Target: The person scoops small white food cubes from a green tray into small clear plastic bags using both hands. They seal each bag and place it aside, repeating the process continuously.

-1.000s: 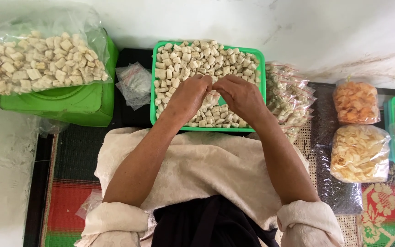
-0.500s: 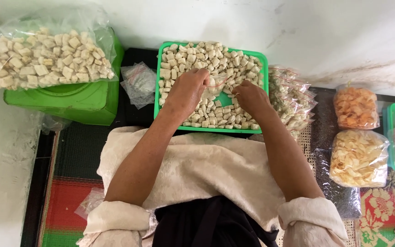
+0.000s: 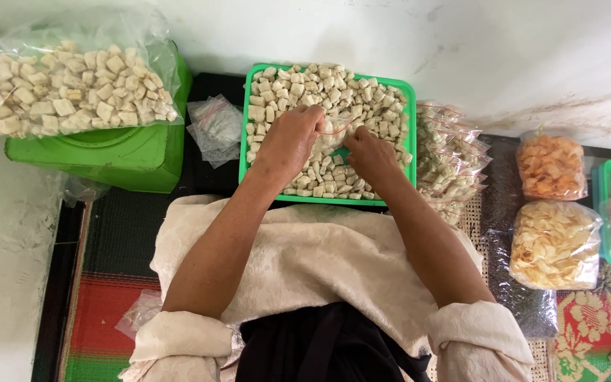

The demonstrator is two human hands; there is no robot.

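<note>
A green tray point(image 3: 411, 113) holds many pale cube-shaped snack pieces point(image 3: 351, 95). Both hands are over the tray's middle. My left hand point(image 3: 288, 141) pinches the top edge of a small clear plastic bag point(image 3: 332, 136) with a red strip at its mouth. My right hand point(image 3: 368, 154) sits just right of it, fingers curled on the bag's lower side among the pieces. The bag seems partly filled with cubes.
Filled small bags point(image 3: 450, 159) are stacked right of the tray. A big clear bag of cubes point(image 3: 65, 88) rests on a green container point(image 3: 118, 155). Empty small bags point(image 3: 215, 127) lie between. Bags of orange chips point(image 3: 551, 166) and yellow chips point(image 3: 553, 244) lie at right on patterned mats.
Both hands drew apart over the tray, then came back together; the small clear bag is now held up between them. The camera view shifted slightly.
</note>
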